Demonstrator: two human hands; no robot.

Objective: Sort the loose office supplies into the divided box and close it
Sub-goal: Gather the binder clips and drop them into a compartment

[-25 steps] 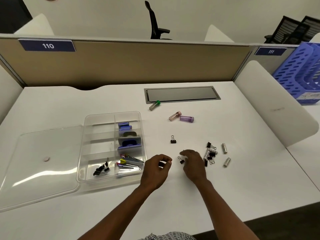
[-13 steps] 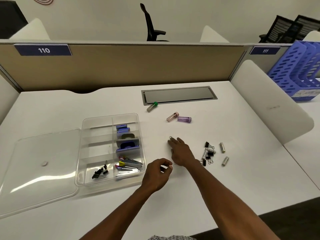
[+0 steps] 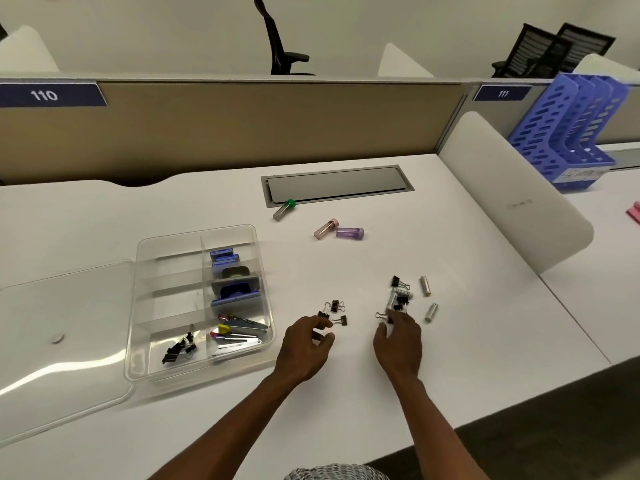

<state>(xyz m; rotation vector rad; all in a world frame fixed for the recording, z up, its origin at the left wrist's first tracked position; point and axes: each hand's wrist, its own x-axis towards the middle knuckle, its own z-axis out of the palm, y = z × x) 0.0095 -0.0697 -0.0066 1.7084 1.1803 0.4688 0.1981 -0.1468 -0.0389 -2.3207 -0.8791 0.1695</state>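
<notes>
– How many of each on the desk?
– Three loose binder clips (image 3: 335,311) by the left hand, a cluster of about four more (image 3: 398,296) by the right; exact count unclear. Three capped tubes (image 3: 337,230): green, pink, purple. Two small silver cylinders (image 3: 428,297)
– Containers?
– One divided box (image 3: 166,268), one lid (image 3: 65,327)

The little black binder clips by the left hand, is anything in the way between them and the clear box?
Nothing visible: only bare white desk lies between the black binder clips and the clear divided box, whose lid is off.
</notes>
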